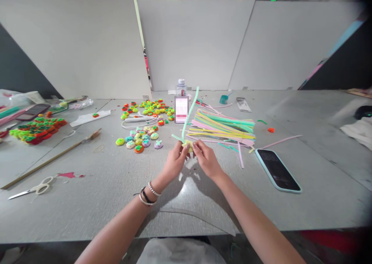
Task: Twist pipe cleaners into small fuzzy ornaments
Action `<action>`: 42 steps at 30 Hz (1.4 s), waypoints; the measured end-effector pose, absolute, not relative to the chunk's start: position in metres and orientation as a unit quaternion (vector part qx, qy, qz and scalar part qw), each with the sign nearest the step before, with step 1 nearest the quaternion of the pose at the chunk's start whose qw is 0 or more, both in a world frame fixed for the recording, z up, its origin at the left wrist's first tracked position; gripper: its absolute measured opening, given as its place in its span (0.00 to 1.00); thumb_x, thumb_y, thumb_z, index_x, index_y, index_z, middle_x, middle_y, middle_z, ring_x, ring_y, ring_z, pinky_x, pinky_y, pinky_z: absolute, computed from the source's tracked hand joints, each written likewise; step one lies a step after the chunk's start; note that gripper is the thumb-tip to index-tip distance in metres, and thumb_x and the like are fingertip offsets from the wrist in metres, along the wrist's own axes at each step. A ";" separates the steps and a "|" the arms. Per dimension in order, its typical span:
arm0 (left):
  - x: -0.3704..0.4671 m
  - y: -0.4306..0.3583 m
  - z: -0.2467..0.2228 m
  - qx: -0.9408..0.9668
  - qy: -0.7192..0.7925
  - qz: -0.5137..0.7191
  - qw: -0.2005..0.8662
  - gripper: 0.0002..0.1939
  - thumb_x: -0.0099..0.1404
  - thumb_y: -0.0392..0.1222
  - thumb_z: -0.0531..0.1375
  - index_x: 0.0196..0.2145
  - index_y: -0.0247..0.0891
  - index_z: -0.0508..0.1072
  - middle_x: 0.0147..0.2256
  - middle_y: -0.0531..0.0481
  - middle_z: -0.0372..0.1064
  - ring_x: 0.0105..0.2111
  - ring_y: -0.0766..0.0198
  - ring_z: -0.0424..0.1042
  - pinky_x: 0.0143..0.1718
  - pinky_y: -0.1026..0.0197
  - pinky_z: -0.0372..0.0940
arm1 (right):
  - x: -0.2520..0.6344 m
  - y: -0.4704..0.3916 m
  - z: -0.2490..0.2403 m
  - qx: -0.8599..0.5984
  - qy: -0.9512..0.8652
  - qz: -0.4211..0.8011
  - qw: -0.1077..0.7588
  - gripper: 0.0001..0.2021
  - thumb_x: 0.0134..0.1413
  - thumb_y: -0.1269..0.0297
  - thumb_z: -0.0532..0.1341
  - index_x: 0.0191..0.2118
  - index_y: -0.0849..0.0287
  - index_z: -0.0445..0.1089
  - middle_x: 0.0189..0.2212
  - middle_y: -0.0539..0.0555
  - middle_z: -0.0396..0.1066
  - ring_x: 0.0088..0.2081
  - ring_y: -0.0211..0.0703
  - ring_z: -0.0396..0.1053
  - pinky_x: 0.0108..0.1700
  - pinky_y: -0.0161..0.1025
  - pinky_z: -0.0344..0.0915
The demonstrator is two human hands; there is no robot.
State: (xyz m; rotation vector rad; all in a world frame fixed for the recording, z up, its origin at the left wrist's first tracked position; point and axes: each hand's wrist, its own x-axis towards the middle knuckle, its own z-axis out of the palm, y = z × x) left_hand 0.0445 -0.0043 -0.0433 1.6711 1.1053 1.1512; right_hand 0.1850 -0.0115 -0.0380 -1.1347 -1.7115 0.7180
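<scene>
Between my two hands is a small yellow fuzzy piece [188,144], held above the middle of the table. A mint green pipe cleaner [191,111] rises from it, with a short green end sticking out to the left. My left hand [176,157] pinches the piece from the left side, thumb on top. From the right, my right hand [207,157] grips it with thumb and fingertips. Part of the piece is hidden by my fingers. Right of my hands lies a bundle of pastel pipe cleaners [223,127]; small colourful fuzzy pieces [139,137] are grouped to the left.
A phone [278,171] lies at the right, scissors [37,187] and a long stick [49,160] at the left. A bottle [181,87] stands behind an upright phone screen [181,109]. More orange and green pieces [39,130] sit far left. Grey panels [194,43] border the back.
</scene>
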 end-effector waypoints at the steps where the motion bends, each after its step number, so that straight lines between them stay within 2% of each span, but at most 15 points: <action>1: 0.044 -0.004 -0.043 0.661 0.451 0.459 0.385 0.16 0.66 0.53 0.48 0.29 0.39 0.58 0.24 0.55 0.64 0.25 0.69 0.64 0.28 0.66 0.57 | 0.185 -0.012 -0.039 -0.480 -0.695 0.263 0.466 0.13 0.62 0.53 0.49 0.31 0.56 0.59 0.22 0.47 0.61 0.23 0.36 0.59 0.29 0.34 0.54; 5: 0.041 -0.003 -0.044 0.666 0.480 0.456 0.342 0.16 0.67 0.54 0.47 0.28 0.39 0.58 0.23 0.55 0.64 0.23 0.68 0.64 0.26 0.66 0.55 | 0.188 -0.014 -0.039 -0.517 -0.702 0.154 0.465 0.12 0.62 0.55 0.49 0.32 0.56 0.57 0.23 0.47 0.60 0.24 0.37 0.59 0.29 0.34 0.53; 12: 0.039 -0.005 -0.042 0.711 0.464 0.427 0.311 0.15 0.67 0.51 0.47 0.29 0.39 0.59 0.23 0.54 0.65 0.24 0.67 0.65 0.27 0.66 0.55 | 0.192 -0.011 -0.040 -0.481 -0.785 0.054 0.386 0.14 0.64 0.59 0.47 0.27 0.56 0.55 0.26 0.50 0.61 0.28 0.40 0.59 0.31 0.36 0.52; 19: 0.037 -0.005 -0.042 0.723 0.443 0.417 0.328 0.12 0.67 0.48 0.47 0.31 0.39 0.61 0.26 0.53 0.67 0.26 0.67 0.66 0.29 0.65 0.57 | 0.192 -0.012 -0.038 -0.482 -0.794 0.067 0.363 0.14 0.63 0.55 0.48 0.27 0.56 0.52 0.24 0.49 0.59 0.26 0.39 0.57 0.28 0.35 0.50; 27: 0.037 -0.006 -0.043 0.727 0.433 0.409 0.343 0.12 0.68 0.49 0.46 0.34 0.38 0.61 0.26 0.54 0.65 0.26 0.67 0.64 0.29 0.66 0.56 | 0.190 -0.013 -0.037 -0.472 -0.782 0.140 0.381 0.15 0.62 0.55 0.49 0.26 0.56 0.51 0.22 0.47 0.57 0.24 0.37 0.57 0.29 0.34 0.51; 33: 0.038 -0.008 -0.040 0.721 0.424 0.408 0.366 0.14 0.68 0.51 0.46 0.33 0.39 0.61 0.25 0.55 0.63 0.25 0.68 0.63 0.29 0.66 0.56 | 0.189 -0.013 -0.035 -0.459 -0.786 0.177 0.374 0.15 0.63 0.55 0.47 0.27 0.56 0.55 0.24 0.48 0.61 0.27 0.38 0.60 0.30 0.34 0.53; 42: 0.037 -0.005 -0.043 0.715 0.434 0.417 0.356 0.16 0.67 0.52 0.47 0.31 0.38 0.61 0.25 0.53 0.65 0.26 0.66 0.64 0.29 0.65 0.56 | 0.189 -0.015 -0.033 -0.490 -0.769 0.141 0.385 0.17 0.62 0.54 0.48 0.25 0.56 0.52 0.20 0.46 0.55 0.23 0.37 0.55 0.27 0.34 0.50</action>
